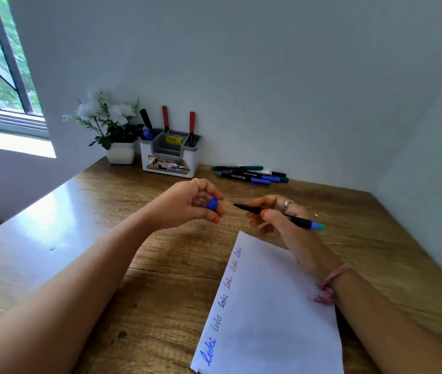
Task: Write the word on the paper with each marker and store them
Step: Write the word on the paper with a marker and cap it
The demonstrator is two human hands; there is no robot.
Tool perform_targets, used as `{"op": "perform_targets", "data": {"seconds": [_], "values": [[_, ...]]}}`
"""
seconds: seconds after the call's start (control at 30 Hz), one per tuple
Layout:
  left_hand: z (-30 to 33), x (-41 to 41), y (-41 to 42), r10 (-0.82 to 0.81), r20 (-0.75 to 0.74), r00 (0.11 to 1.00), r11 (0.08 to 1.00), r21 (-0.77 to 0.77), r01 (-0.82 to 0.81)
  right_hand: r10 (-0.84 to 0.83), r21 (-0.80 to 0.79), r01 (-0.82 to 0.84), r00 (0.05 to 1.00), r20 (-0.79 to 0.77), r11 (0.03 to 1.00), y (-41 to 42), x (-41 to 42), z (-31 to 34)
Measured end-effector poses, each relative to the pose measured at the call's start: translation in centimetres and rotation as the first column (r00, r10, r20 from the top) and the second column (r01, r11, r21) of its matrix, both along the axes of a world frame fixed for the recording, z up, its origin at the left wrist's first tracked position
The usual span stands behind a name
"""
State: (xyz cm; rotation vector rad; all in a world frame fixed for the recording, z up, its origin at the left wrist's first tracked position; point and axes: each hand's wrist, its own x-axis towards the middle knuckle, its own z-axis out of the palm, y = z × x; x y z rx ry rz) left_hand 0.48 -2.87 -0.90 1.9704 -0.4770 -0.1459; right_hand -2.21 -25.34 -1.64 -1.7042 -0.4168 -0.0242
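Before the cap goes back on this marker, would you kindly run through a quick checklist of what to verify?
1. Blue cap held in left hand, open end facing the marker: ok.
2. Marker held in right hand, tip pointing at the cap: ok.
3. Tip and cap apart, not yet joined: ok.
4. Word written in blue on the paper: ok, "loki" at the near end.
5. Organizer has room for it: cannot tell.
6. Other markers on the table still to store: not ok.
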Motion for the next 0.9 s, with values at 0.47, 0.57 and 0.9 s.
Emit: {"op": "perform_targets", "data": {"seconds": [0.47, 0.57, 0.9], "values": [[0.7, -0.5, -0.4, -0.014, 0.235, 0.972, 0.988, 0.151, -0.022, -0.033, 0.047, 0.030, 0.998, 0.061, 0.998, 0.0, -0.7, 0.3], [0.9, -0.8, -0.6, -0.034, 0.295, 0.955, 0.986, 0.167, -0.016, -0.026, 0.022, 0.024, 0.994, 0.107, 0.999, 0.1, -1.0, 0.4], [0.7, -1.3, -1.2, -0.082, 0.241, 0.967, 0.997, 0.019, 0.080, 0.085, -0.083, -0.071, 0.981, 0.176, 0.994, 0.5, -1.7, 0.6]]}}
